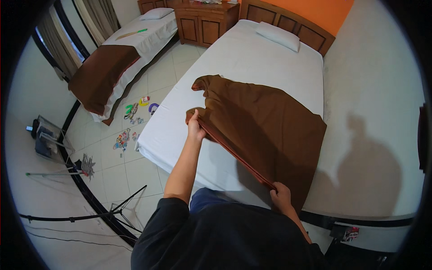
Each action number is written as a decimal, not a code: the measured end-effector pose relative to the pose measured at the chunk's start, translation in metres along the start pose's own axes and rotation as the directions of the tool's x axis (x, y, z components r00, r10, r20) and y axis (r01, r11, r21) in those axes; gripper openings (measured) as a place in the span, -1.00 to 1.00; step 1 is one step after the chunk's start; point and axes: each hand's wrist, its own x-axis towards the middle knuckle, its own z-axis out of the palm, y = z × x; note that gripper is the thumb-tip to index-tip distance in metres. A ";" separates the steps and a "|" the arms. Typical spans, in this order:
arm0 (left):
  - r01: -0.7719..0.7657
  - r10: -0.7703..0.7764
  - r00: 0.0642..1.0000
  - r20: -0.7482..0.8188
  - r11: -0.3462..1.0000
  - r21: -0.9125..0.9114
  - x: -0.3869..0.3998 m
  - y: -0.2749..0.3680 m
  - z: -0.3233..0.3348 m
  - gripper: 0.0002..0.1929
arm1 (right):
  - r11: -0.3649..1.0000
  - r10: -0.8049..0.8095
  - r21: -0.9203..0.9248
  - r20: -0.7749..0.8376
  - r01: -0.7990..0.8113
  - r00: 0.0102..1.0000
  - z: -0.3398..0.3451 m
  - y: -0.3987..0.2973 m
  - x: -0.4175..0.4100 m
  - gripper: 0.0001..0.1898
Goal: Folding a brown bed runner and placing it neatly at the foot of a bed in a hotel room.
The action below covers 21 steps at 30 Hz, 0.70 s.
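Note:
A brown cloth bed runner (260, 118) with a reddish edge lies partly bunched across the foot half of the white-sheeted bed (229, 60). My left hand (195, 127) grips its near edge at the left, thumb on top. Further right and nearer to my body, my right hand (281, 195) holds the same edge, which runs taut between the two hands. Beyond my left hand, a corner of the cloth is folded up on the sheet. The cloth's right part reaches the bed's side by the wall. A white pillow (278, 36) lies at the headboard.
A second bed with a brown runner (104, 74) and a broom (131, 33) stands at the left. Small toys and cards (122, 139) lie on the floor tiles between. A black tripod stand (116, 212) is at the lower left. The wooden cabinet (206, 23) stands between the beds.

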 end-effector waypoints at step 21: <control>0.082 -0.120 0.984 0.134 0.962 0.260 0.062 0.218 0.031 -0.83 | 0.793 0.513 0.017 -0.558 -0.609 0.652 0.007 -0.021 0.021 -0.83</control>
